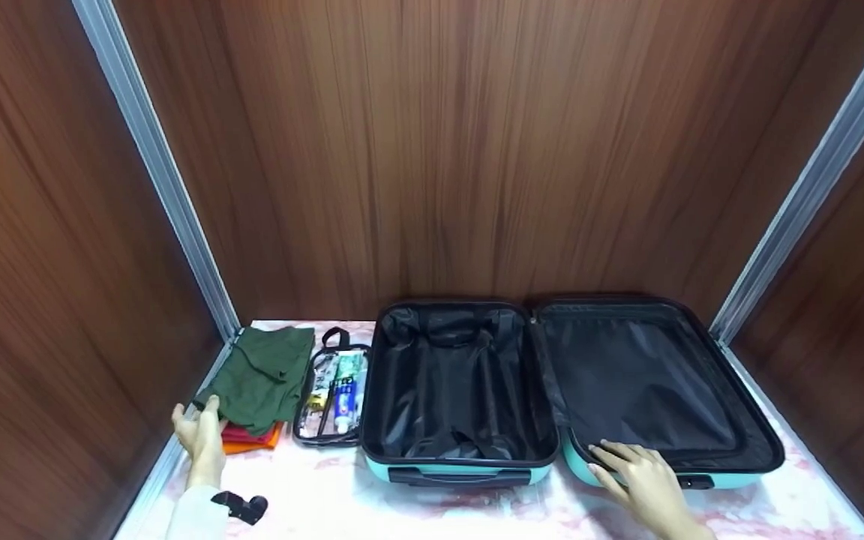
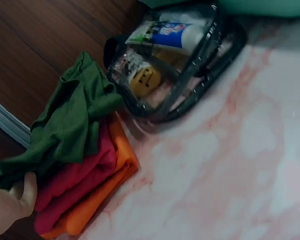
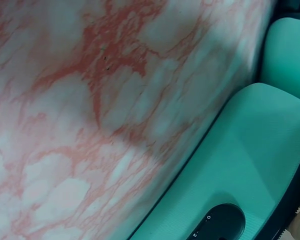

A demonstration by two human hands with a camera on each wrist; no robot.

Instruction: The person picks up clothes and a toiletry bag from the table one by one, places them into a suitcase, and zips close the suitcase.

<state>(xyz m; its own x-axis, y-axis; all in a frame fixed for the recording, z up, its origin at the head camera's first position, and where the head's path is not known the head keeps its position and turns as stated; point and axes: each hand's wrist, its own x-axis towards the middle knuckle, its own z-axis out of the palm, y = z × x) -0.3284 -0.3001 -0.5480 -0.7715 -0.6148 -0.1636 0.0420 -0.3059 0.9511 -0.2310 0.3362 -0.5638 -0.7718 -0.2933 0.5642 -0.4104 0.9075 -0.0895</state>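
A folded dark green garment (image 1: 263, 375) lies on top of red cloth (image 1: 241, 433) and orange cloth (image 1: 252, 444) at the left. My left hand (image 1: 203, 435) holds its near left corner between thumb and fingers; the garment partly hides those fingers in the left wrist view. At the right, an open mint-green suitcase (image 1: 462, 390) with black lining lies flat. My right hand (image 1: 646, 480) rests its extended fingers on the near rim of the suitcase's right half (image 1: 627, 375). The right wrist view shows mostly the mint shell (image 3: 250, 150), with a sliver of hand at the edge.
A clear toiletry bag (image 1: 332, 397) with black trim, holding tubes and a yellow item, lies between the clothes and the suitcase. Wooden panels (image 1: 462, 150) enclose the pink-and-white marbled table (image 1: 312, 502) at the back and sides.
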